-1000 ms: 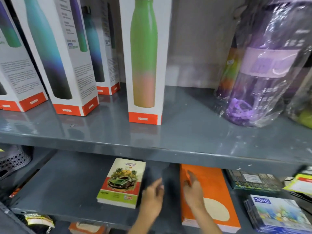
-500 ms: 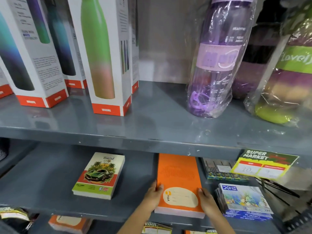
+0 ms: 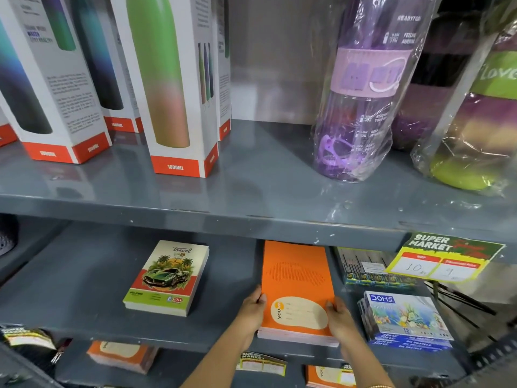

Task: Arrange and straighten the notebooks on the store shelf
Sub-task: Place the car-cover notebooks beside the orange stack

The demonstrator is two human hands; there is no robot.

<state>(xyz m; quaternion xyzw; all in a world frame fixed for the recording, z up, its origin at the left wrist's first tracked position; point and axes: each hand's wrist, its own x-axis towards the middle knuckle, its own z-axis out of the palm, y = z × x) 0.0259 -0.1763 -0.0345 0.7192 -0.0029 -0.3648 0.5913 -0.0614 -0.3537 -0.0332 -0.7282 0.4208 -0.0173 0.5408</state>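
Both hands (image 3: 253,309) — as before — on orange notebooks (image 3: 298,284)

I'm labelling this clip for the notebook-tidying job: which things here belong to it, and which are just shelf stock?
Part of the job:
- orange notebook stack, gripped at its sides by the left hand and right hand
- car-cover notebook stack

Just shelf stock:
- boxed bottles
- purple bottle in plastic wrap
- DOMS pastel boxes
- price tag

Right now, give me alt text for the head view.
Both hands, left hand and right hand, grip the sides of an orange notebook stack on a grey shelf. A car notebook stack lies left, crayon boxes right.
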